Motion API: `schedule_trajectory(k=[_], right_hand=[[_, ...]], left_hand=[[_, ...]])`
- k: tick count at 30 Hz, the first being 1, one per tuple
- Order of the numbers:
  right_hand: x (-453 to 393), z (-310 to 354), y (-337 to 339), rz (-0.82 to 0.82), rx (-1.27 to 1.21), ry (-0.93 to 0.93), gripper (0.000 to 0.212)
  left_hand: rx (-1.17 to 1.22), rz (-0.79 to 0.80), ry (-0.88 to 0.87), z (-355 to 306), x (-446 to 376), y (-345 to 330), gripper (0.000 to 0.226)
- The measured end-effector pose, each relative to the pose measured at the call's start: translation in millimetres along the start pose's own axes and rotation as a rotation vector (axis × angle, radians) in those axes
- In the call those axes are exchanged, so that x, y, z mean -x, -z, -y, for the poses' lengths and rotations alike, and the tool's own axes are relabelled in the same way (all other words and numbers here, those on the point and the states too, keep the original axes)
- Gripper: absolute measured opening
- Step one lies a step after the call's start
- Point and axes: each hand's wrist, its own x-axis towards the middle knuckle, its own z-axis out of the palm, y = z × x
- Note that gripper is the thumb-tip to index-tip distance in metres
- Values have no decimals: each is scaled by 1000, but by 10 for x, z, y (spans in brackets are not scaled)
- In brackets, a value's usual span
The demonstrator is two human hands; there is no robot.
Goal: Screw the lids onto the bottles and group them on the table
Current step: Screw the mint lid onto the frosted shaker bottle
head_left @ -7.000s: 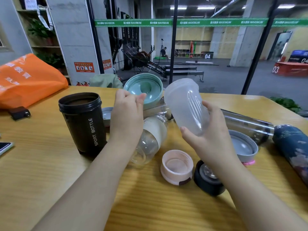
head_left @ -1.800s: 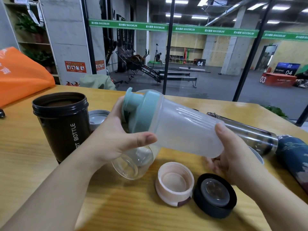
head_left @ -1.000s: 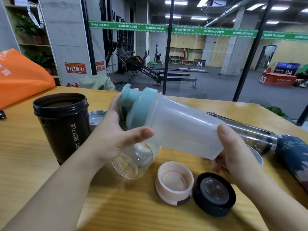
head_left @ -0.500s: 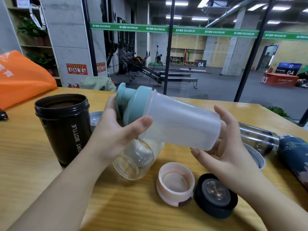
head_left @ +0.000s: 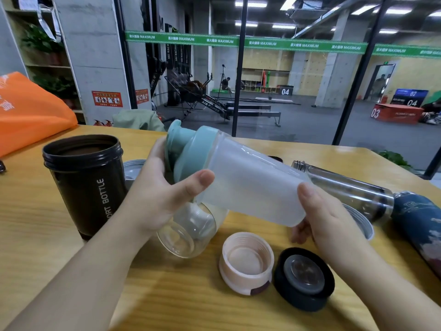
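I hold a frosted white bottle (head_left: 253, 185) tilted on its side above the wooden table (head_left: 35, 223), with its teal lid (head_left: 191, 151) on its mouth at the left. My left hand (head_left: 155, 194) grips the lid end, thumb across the bottle's neck. My right hand (head_left: 327, 218) grips the bottle's base, thumb on top. A black open bottle (head_left: 88, 182) marked SPORT BOTTLE stands at the left. Under the frosted bottle lies a clear glass bottle (head_left: 188, 232). A pink lid (head_left: 247, 261) and a black lid (head_left: 304, 278) lie upside down in front.
A steel and glass bottle (head_left: 346, 187) and a dark blue patterned bottle (head_left: 420, 223) lie at the right. One grey lid (head_left: 132, 168) sits behind the black bottle, another (head_left: 362, 223) behind my right hand. An orange bag (head_left: 28, 113) rests at the far left.
The teal lid went onto the frosted bottle, which was then tipped on its side. In the last half second my right hand closed again round the base, thumb on top.
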Motion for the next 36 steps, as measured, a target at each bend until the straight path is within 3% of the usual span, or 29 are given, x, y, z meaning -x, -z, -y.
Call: schedule_trajectory(k=[5,7,11,18,21,25,28,33,36], right_hand=[[40,-21,-36,106,20,77,92],[54,-10,-43,126,72,134,96],[24,-19,-18,116,73,221,89],[2,-7,5,56,7,65,67],[-26,-54,3,57,-33,-45,89],[-39,-72,-26,76,-47,-81,85],[-1,-22,-34,84,-63,-24,75],[30,-11,-47,118,28,122,94],[15,-21,-32,114,26,213,92]], left_hand=[[18,-41,9,-1,-11,-11,86],[24,-59,9,6,-17,-10,86],[23,-72,8,6,-22,-7,82],[28,-21,-5,-7,-21,6,82],[9,13,-17,-6,-14,7,91],[18,-2,-22,3,-14,8,100],[25,-7,-27,-13,-14,-1,86],[41,-33,-3,-4,-22,8,81],[54,-46,5,4,-27,15,83]])
